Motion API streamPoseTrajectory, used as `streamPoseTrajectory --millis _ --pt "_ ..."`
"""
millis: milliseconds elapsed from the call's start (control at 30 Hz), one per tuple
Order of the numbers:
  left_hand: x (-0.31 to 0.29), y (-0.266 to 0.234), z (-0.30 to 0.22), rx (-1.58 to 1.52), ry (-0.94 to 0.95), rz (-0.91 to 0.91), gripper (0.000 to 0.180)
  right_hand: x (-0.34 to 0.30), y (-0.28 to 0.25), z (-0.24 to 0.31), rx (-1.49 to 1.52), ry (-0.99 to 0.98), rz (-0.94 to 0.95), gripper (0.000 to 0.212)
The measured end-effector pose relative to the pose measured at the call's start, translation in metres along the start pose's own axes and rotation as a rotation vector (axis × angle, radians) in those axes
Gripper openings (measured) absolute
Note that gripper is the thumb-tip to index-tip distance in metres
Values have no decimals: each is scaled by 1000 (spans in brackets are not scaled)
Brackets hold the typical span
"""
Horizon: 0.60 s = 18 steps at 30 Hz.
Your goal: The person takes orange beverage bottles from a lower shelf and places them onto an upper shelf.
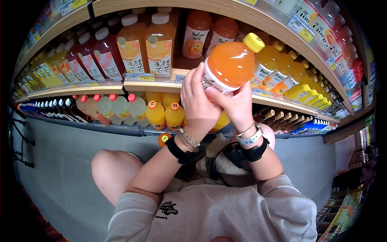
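Observation:
Both my hands hold one bottle of orange juice (231,62) with a yellow cap and a white label, tilted to the upper right in front of the shelf. My left hand (197,97) wraps its left side, and my right hand (236,105) grips it low on the right, its thumb across the label. Behind it, similar orange bottles (196,36) stand on the middle shelf (151,85), beside a gap. To the right of the held bottle is a row of yellow-orange juice bottles (268,60).
Square orange juice bottles (159,44) and dark red ones (107,52) fill the shelf's left. Below stand pale bottles with red caps (137,107) and yellow bottles (174,115). One orange-capped bottle (164,139) is on the grey floor (72,161) near my knees. An upper shelf edge (242,10) overhangs.

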<state>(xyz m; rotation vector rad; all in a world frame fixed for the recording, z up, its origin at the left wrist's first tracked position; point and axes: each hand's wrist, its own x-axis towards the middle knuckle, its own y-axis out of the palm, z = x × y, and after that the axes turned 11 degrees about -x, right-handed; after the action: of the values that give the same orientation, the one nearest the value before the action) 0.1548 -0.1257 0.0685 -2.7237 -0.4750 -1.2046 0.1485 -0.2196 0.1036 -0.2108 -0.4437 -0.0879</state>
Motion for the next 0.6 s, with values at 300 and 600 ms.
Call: streamPoseTrajectory --millis 300,600 --pt "40 -21 29 -206 -65 229 41 64 -60 -35 -284 -225 50 71" --pt "37 -20 67 -289 -259 227 28 98 -64 -85 -301 13 232 71"
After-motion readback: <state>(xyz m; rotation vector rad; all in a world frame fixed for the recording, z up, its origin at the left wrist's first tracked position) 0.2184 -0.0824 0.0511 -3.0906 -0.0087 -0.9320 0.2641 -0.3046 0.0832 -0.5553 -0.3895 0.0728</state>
